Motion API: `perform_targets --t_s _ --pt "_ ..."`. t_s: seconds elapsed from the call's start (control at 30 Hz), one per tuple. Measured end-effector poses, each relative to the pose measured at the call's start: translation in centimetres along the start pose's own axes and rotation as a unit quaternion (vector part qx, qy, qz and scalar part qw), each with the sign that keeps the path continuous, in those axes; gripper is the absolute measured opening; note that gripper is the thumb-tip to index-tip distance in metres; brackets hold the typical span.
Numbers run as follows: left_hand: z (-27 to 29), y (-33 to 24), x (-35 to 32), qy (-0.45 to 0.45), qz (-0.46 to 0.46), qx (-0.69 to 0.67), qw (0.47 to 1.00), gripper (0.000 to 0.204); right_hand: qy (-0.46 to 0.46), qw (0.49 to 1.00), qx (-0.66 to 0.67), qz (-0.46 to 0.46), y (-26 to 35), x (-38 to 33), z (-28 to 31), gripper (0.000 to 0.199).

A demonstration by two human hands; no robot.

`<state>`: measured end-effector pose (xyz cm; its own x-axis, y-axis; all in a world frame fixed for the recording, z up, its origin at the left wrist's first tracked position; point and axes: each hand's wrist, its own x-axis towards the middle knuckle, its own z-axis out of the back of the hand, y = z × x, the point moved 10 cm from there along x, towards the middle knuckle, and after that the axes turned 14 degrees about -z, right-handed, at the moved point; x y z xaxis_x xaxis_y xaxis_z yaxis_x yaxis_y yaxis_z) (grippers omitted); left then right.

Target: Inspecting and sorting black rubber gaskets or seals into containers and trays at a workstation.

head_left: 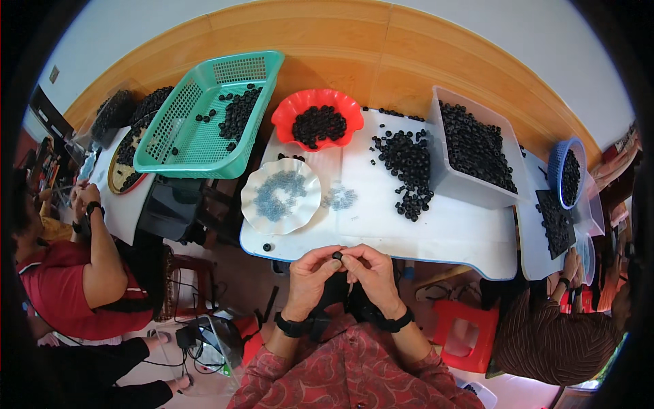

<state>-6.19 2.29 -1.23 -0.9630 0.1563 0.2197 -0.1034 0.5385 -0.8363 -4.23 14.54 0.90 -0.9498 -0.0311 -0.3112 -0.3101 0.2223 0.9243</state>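
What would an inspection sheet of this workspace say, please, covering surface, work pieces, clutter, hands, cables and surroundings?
Surface: white table with a blue front edge.
Work pieces: black pieces in the red bowl, grey tub and green basket; small translucent bits in the cream dish.
Clutter: loose black pieces heaped left of the tub; more translucent bits right of the dish.
Hands: left hand and right hand hold one black piece at their fingertips.
Cables: black cords tangled at lower left.
Surroundings: people on both sides; red stool at right.
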Motion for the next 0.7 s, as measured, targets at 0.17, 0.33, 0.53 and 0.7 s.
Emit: perform_targets --t_s 0.17,0.33,0.53,0.7 --pt "0.8 0.3 0.3 -0.057 0.009 -0.045 0.997 0.024 -0.03 0.999 -0.044 0.007 0.4 0.6 0.6 0.011" --pt "1.7 1.1 0.7 -0.092 0.029 -0.088 0.991 0.023 -0.286 0.877 -0.317 0.222 4.5 1.6 3.4 0.012" --pt "1.8 1.2 1.5 -0.085 0.029 -0.121 0.988 0.025 -0.326 0.819 -0.429 0.198 4.2 3.8 3.2 0.018" --pt "1.9 0.7 2.0 -0.061 -0.001 -0.102 0.993 0.027 -0.327 0.801 -0.467 0.181 3.8 4.4 3.1 0.016"
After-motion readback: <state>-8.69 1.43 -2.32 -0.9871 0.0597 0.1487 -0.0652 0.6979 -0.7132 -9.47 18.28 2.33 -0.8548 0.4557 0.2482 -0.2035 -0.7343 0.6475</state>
